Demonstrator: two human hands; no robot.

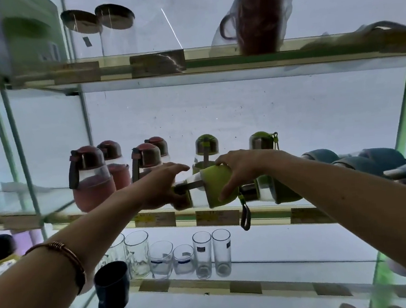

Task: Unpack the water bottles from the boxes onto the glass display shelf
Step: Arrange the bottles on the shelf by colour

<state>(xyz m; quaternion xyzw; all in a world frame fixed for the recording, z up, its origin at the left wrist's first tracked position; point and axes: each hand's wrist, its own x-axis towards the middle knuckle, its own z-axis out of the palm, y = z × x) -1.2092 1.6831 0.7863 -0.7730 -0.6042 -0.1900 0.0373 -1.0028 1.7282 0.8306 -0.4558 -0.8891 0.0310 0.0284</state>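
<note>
A green water bottle lies tilted on its side above the front of the middle glass shelf. My right hand grips its green base from above. My left hand holds its cap end, fingers stretched forward. Another green bottle lies on its side to the right, its strap hanging over the shelf edge. Two green bottles stand upright at the back. Several pink bottles stand on the left of the same shelf.
Blue-grey bottles lie on the shelf's right end. Drinking glasses and a dark cup stand on the shelf below. The shelf above carries glass jars and a wrapped brown mug. Vertical glass panes stand at the left.
</note>
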